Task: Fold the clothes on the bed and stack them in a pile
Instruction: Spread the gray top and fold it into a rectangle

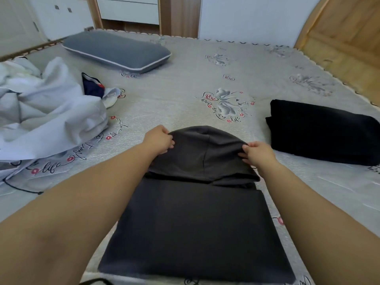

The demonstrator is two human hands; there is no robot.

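Head view, looking down the bed [185,79], which carries a pale printed cover with grey flowers and red script.

Centre to lower centre of frame: I see a dark grey hoodie [195,233] lying flat on the bed, body already folded into a narrow rectangle, hood [203,153] at the far end, pointing up-frame.

Both of my arms reach forward along either side of the hoodie. Left hand [159,141] is at the hood's left edge, fingers curled and pinching the cloth. Right hand [258,153] is at the hood's right edge, fingers [244,150] likewise pinching the fabric. The hood bulges a little between the two grips; I cannot tell whether it is clear of the bed.

Right of frame: a black folded garment [320,130] lies on the bed, near the hoodie but apart from it.

Left of frame: a loose heap of white clothes [47,112], unfolded, with a navy piece with red and white [92,86] showing at its far edge. A thin dark cord [18,187] trails on the bed below the heap.

Upper left: a grey pillow [117,51] with pale piping. Upper right corner: a wooden headboard [345,38]. Top centre: white drawers [127,9] in a wood frame.
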